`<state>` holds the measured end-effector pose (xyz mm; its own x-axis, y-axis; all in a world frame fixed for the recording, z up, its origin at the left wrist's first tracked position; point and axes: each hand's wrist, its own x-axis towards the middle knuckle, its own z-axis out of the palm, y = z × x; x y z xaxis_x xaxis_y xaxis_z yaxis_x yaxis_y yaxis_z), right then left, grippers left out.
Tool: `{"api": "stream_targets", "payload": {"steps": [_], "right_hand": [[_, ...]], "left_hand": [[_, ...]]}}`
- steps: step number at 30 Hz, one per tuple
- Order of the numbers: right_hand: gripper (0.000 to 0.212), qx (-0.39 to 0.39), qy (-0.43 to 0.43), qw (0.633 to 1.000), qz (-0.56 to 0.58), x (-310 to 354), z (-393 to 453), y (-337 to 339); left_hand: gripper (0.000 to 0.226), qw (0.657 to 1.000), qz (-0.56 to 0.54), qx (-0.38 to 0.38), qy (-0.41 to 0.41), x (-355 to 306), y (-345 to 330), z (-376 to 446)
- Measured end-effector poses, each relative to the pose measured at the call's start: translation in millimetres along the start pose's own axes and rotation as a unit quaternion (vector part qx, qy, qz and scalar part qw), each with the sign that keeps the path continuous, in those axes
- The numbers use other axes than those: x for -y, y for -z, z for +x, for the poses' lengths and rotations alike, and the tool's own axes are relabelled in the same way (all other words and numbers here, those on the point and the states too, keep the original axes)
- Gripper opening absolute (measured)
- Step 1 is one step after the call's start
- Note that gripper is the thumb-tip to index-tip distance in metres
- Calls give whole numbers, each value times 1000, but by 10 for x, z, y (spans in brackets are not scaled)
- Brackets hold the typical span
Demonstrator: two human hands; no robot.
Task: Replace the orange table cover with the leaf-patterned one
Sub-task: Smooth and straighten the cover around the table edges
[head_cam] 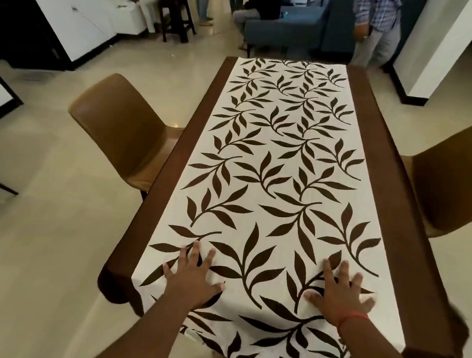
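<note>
The leaf-patterned cover (pixel 281 168) is laid down the middle of the table (pixel 371 167), pinned flat at the bottom of the frame by the left hand (pixel 193 280) and right hand (pixel 340 297), fingers spread, so it could easily get bunched or skewed if pushed unevenly.

Home dining area — table (pixel 376 173), brown chairs (pixel 120 130), blue sofa (pixel 292 28) beyond.
</note>
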<state>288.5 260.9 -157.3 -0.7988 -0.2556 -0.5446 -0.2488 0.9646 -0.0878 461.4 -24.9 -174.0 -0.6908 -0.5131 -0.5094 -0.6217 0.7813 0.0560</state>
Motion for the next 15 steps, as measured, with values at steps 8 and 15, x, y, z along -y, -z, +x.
{"api": "stream_targets", "payload": {"steps": [8,15], "right_hand": [[96,4,-1,1000,3,-4,-63,4],[96,-3,0,1000,16,-22,-130,-149]], "left_hand": [[92,1000,-1,1,-2,-6,27,-71],[93,1000,21,-5,4,41,-74,-146]]}}
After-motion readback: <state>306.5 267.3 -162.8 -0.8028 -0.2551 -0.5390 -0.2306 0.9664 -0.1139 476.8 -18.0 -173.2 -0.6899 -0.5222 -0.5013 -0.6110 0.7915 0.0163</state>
